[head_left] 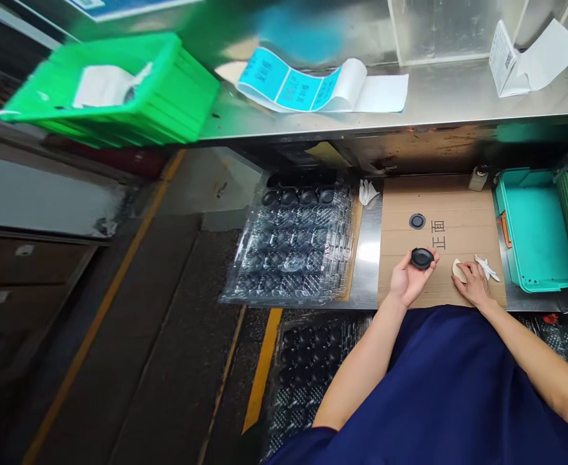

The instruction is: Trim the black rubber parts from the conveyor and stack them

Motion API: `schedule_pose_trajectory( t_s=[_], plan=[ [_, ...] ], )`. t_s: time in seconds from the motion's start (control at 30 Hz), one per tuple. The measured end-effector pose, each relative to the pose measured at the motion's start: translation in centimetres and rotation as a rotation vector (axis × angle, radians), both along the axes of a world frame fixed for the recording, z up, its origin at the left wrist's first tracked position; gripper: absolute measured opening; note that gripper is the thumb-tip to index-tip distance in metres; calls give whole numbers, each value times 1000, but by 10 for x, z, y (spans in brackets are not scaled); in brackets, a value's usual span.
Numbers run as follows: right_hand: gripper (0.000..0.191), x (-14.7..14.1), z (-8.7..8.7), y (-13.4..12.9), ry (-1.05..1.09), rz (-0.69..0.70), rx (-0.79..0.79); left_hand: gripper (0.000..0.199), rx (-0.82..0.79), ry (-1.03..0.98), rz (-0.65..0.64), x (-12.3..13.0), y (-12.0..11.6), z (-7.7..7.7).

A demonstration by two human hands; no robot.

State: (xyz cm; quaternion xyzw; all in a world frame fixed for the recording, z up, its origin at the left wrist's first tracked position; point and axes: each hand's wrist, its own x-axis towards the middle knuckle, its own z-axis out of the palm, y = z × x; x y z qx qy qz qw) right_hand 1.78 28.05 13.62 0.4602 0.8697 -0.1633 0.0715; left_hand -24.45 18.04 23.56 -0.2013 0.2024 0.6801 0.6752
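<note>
Over cardboard (pixel 403 200), upturned left hand (pixel 407 282), black disc (pixel 422 259) in grip; downturned right hand (pixel 476 285) on cream pad (pixel 457 271), hold unclear.

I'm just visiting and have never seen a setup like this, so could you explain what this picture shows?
No machine is working here: these are a person's two bare hands. The single picture comes from a camera worn on that person's head, looking forward and down.

The left hand holds a round, black, dish-like part. The right hand has its fingers on a flat beige piece; whether it grips it is hard to tell.

Beneath lies a brown cardboard sheet, also bearing a second round black part and a crumpled white scrap. To its right sits a turquoise plastic tray.
</note>
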Motion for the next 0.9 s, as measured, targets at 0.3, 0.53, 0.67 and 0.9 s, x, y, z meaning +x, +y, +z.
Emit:
schedule_pose_trajectory(
  t_s=[0.3, 0.53, 0.67, 0.9],
  plan=[
    [69, 0, -4, 2, 38, 5, 28, 86, -172, 1473, 47, 5, -8, 37],
    [72, 1, -5, 3, 44, 9, 32, 93, -208, 1397, 115, 8, -7, 27],
    [68, 1, -4, 3, 22, 4, 45, 89, -194, 1371, 125, 6, -9, 24],
    [65, -3, 7, -15, -25, 19, -10, 52, -101, 1542, 22, 3, 1, -8]
  ],
)
